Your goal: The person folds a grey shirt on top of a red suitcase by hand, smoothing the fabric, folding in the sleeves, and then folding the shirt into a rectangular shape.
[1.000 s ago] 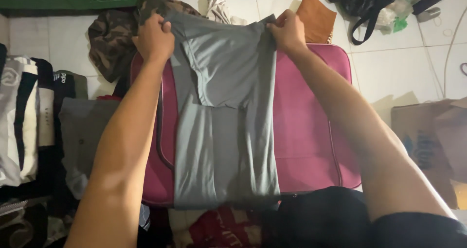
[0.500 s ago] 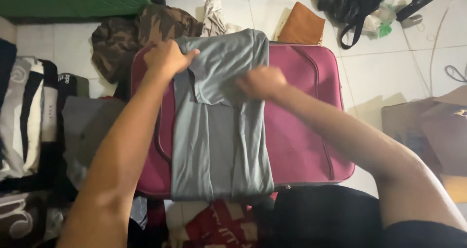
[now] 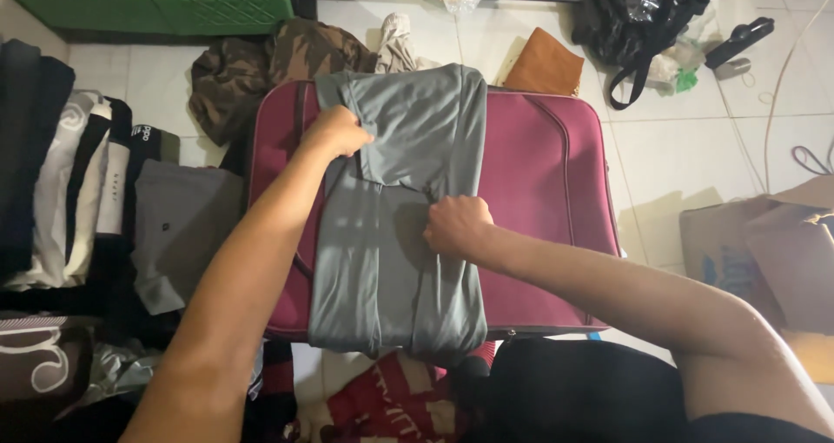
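A grey shirt (image 3: 382, 261) lies folded lengthwise on top of a closed magenta suitcase (image 3: 539, 182) on the tiled floor. My left hand (image 3: 337, 133) grips the shirt's left edge near its upper part. My right hand (image 3: 456, 226) is closed on the shirt near its middle, at the right side of the fold. The top of the shirt reaches the suitcase's far edge.
Folded clothes (image 3: 69, 182) are stacked at the left, with a grey garment (image 3: 178, 226) beside the suitcase. A camouflage garment (image 3: 261, 65) and a brown pouch (image 3: 543, 63) lie beyond it. A black bag (image 3: 638, 17) is far right, a cardboard box (image 3: 764, 243) at right.
Both hands have come down from the shirt's far edge. My right hand moved toward me to the shirt's middle; my left hand shifted lower on the left edge.
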